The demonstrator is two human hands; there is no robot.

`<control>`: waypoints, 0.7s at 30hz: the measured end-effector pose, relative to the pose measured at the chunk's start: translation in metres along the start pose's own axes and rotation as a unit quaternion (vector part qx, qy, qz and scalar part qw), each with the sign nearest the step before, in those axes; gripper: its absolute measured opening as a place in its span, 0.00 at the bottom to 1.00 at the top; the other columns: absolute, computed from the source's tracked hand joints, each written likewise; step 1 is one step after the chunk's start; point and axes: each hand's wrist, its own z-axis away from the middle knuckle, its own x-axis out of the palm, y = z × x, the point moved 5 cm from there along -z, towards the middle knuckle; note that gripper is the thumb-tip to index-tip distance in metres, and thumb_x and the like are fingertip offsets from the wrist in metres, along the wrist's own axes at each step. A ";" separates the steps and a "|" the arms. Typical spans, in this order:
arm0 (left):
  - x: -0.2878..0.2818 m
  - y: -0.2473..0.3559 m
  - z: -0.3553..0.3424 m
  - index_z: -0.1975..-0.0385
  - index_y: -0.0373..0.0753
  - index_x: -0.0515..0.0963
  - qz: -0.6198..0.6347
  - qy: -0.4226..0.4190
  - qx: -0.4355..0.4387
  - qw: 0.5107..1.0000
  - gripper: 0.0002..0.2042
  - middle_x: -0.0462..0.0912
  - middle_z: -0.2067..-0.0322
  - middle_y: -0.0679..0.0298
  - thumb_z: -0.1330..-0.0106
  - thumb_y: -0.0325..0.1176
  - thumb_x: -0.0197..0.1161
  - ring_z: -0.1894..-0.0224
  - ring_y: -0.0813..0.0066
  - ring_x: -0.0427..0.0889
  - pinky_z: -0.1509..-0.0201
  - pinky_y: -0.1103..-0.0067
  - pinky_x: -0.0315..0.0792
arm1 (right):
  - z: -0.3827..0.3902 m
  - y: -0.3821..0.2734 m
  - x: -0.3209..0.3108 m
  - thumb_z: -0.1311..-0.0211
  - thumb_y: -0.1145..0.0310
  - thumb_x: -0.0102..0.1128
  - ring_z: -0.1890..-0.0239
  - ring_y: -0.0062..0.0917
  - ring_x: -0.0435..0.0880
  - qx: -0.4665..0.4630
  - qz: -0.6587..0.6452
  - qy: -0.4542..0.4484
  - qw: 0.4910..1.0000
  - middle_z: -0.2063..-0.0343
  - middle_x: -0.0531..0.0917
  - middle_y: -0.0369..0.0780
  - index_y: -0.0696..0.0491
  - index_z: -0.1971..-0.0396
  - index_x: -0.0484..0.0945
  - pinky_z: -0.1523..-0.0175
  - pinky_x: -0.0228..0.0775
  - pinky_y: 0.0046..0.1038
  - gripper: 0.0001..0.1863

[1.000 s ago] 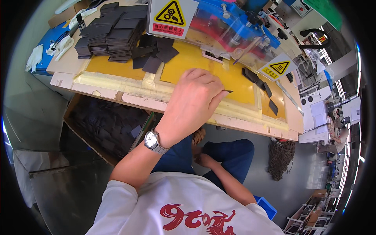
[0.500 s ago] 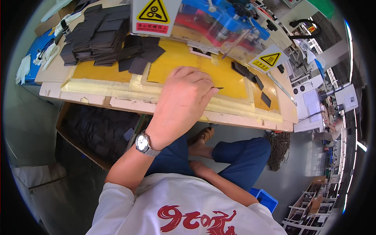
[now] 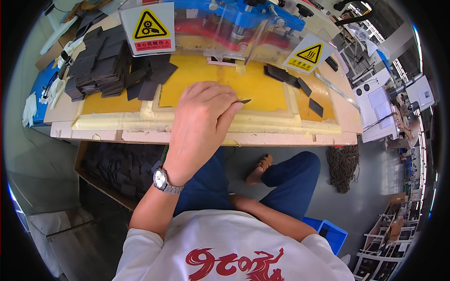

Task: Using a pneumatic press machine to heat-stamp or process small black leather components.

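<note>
Seen from above, a workbench (image 3: 197,136) with a yellow mat (image 3: 262,86) taped along pale edges. At the bench's far left, a white square sign (image 3: 149,28) bearing a yellow triangle with a black gear symbol and a red strip below, fixed to a clear guard (image 3: 206,33). At the far right, a second white sign (image 3: 307,57), tilted, with a yellow triangle showing black wavy lines. Behind both signs, a blue and red machine (image 3: 243,16) under the clear cover. Left of the mat, a tall ragged stack of dark square pieces (image 3: 101,63), with loose dark pieces (image 3: 154,77) spilling beside it; more dark pieces (image 3: 286,75) lying at the mat's right, near the tilted sign. Under the bench at the left, a brown box (image 3: 117,171) filled with similar dark pieces. Reaching in from the lower edge, the left hand (image 3: 199,124), a silver wristwatch (image 3: 164,181) on its wrist, curled over the mat's near edge, fingers pinched closed on a thin dark blade-like tool (image 3: 243,101). Tool tip jutting rightward from the fingertips, hovering just over the yellow surface, well apart from both piles. Right hand hidden below the bench near the lap; whether spread or closed could not be told. Below, blue trousers (image 3: 290,180) and a sandalled foot (image 3: 260,168) on a grey floor.
</note>
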 end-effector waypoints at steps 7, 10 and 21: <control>0.001 -0.003 0.001 0.60 0.31 0.89 0.014 -0.002 0.001 1.000 0.07 0.93 0.54 0.54 0.33 0.26 0.74 0.46 0.49 0.88 0.37 0.61 0.78 | -0.003 0.012 0.014 0.19 0.67 0.48 0.29 0.46 0.83 0.025 -0.049 -0.118 0.991 0.31 0.82 0.57 0.61 0.32 0.80 0.26 0.76 0.45 0.24; 0.001 -0.004 0.000 0.60 0.31 0.89 0.009 -0.012 0.000 1.000 0.06 0.93 0.55 0.55 0.33 0.26 0.74 0.46 0.49 0.87 0.37 0.61 0.78 | -0.004 0.021 0.019 0.29 0.77 0.53 0.33 0.48 0.86 -0.053 0.039 -0.126 0.990 0.35 0.85 0.56 0.63 0.38 0.84 0.35 0.82 0.45 0.22; 0.003 -0.006 0.000 0.60 0.32 0.89 0.027 -0.006 -0.008 1.000 0.07 0.93 0.54 0.56 0.33 0.27 0.75 0.45 0.51 0.88 0.33 0.57 0.76 | 0.005 0.010 0.000 0.36 0.77 0.60 0.52 0.53 0.89 -0.093 -0.024 -0.015 0.995 0.57 0.89 0.57 0.63 0.58 0.86 0.45 0.81 0.47 0.11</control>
